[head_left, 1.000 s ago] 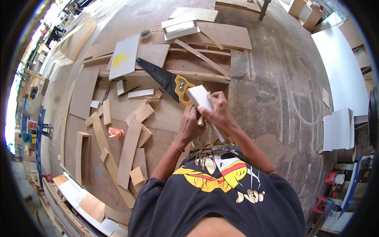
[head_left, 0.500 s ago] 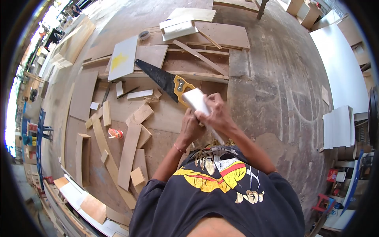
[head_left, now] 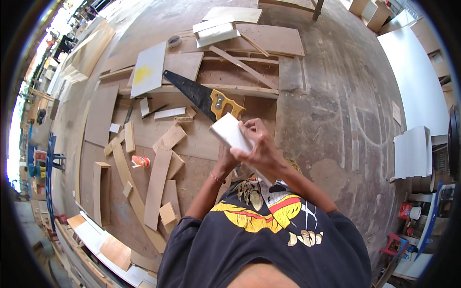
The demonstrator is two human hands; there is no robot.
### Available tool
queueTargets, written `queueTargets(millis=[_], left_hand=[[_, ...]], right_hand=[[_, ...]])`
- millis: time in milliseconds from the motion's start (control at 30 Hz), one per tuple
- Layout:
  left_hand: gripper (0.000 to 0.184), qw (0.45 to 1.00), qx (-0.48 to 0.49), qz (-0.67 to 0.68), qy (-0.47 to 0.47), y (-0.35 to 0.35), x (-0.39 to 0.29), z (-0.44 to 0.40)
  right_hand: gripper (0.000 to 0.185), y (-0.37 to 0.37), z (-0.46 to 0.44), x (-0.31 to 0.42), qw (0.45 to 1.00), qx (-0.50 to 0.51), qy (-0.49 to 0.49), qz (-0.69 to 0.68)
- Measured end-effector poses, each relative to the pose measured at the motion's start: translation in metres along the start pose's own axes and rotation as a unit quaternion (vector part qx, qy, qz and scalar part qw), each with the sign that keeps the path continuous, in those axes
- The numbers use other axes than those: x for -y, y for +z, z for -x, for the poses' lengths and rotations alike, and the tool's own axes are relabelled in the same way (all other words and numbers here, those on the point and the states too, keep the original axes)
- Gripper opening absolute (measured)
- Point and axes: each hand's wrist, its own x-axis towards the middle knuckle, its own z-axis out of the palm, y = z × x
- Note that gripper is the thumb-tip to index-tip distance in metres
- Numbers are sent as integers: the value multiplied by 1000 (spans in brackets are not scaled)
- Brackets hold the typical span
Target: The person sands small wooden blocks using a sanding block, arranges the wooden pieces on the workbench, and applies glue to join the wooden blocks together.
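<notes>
The white board (head_left: pixel 230 130), narrow and smooth-faced, slants in front of the shirt (head_left: pixel 259 240), overlapping the yellow handle of the saw (head_left: pixel 192 94). The right hand (head_left: pixel 260 143) is closed round it, covering its middle; the left hand (head_left: pixel 225 157) is mostly hidden behind, its grip impossible to tell. The round tub (head_left: pixel 174 41) is too small to show its contents clearly.

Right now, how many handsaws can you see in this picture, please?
1. The handsaw lies between the white piece held in the right hand and the yellow-stained board. Another could be hidden among the wood pieces.
</notes>
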Motion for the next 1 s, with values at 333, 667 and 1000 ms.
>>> queueTargets(millis=[333,667,1000], left_hand=[[42,995,-76,68,-2,4,2,-2],[30,995,-81,39,-30,10,-7,-2],[32,995,-59,-50,-58,4,-14,-4]], right_hand=[[70,10,4,-1,997,-65,-42,28],[73,13,-3,-13,998,-63,-13,-20],[73,9,-12,-33,996,-71,43,12]])
